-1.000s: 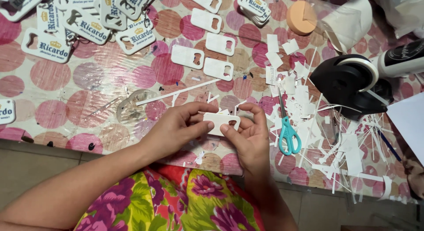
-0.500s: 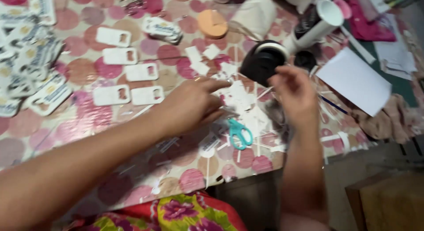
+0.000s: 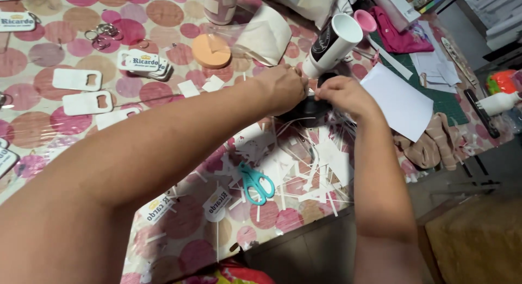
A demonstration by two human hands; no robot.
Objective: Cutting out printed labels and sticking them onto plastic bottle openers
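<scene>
reaching both hands onto black tape dispenser (image 3: 307,109); left hand (image 3: 283,88), right hand (image 3: 343,95) touching it, grip unclear.

We can barely see the black tape dispenser (image 3: 306,108), it's tucked behind the left hand (image 3: 283,88) and right hand (image 3: 343,95), so each grip is anyone's guess, and the patterned cup (image 3: 220,4) gets chopped off up top

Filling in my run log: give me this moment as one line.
left hand on tape dispenser | right hand on tape dispenser | scissors among paper scraps | table
</scene>
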